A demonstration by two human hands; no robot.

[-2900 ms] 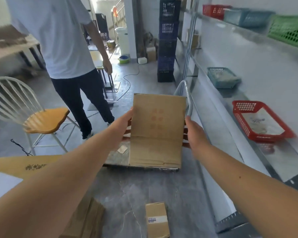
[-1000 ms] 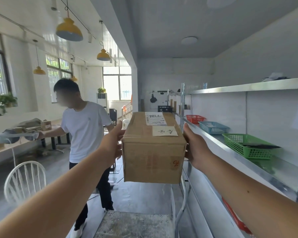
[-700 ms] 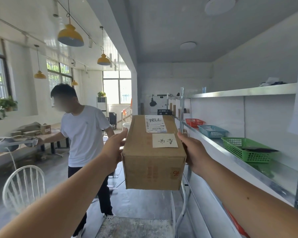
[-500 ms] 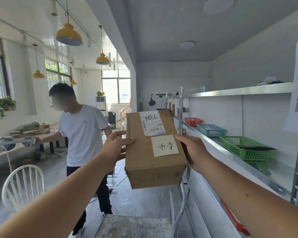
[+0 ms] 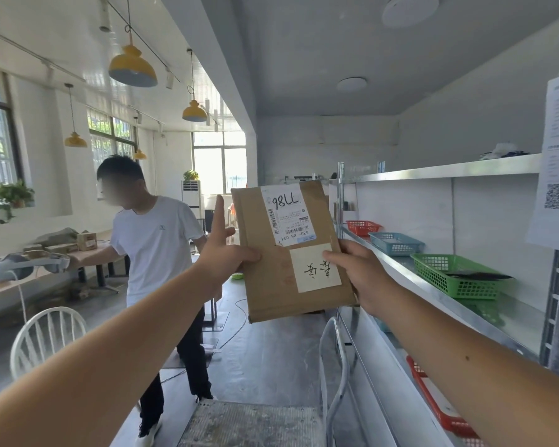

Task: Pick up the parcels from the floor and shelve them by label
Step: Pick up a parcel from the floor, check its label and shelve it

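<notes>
I hold a brown cardboard parcel [image 5: 281,272] up at chest height, its top face tilted towards me. A white shipping label [image 5: 288,214] with handwritten marks sits on it, and a cream note [image 5: 315,267] below that. My right hand [image 5: 359,279] grips its right edge, thumb on the note. My left hand [image 5: 226,253] pinches the left edge with the thumb while the other fingers spread upwards. The metal shelf [image 5: 433,285] runs along the right.
Green [image 5: 449,275], blue [image 5: 396,243] and red [image 5: 362,227] baskets stand on the shelf; a red tray [image 5: 433,398] lies on the lower level. A person in a white shirt [image 5: 155,253] stands left. A white chair [image 5: 42,337] and a cart platform [image 5: 249,424] are below.
I lifted the parcel from the cart and raised my view from the floor. The parcel has tipped so its labelled top faces me, and my left fingers have spread off its side.
</notes>
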